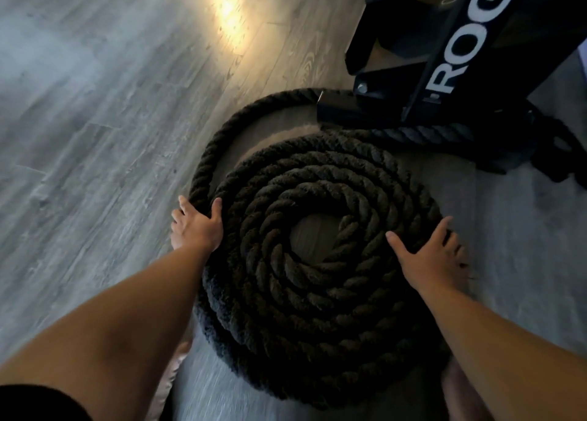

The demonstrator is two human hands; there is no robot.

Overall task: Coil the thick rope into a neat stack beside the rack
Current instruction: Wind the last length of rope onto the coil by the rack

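Crouched over the floor (95, 118) beside the black rack (444, 71), I work the thick rope (317, 309) into its final turns. Most of it already lies in a tight, stacked spiral on the floor, just in front of the rack's foot, with a small bare patch of floor showing at its centre.

My left hand (197, 227) grips the outermost strand at the coil's left edge, thumb on one side and fingers curled over the other. My right hand (425, 255) lies flat on the coil's right side, fingers spread, holding nothing and pressing the turns down.

The job looks nearly done. What remains is the loose run (222, 134), which arcs away from the coil, apart from it, up toward the rack's foot; a further stretch runs along under the rack. That slack needs drawing in snug against the stack. Where the rope's end lies I cannot tell.
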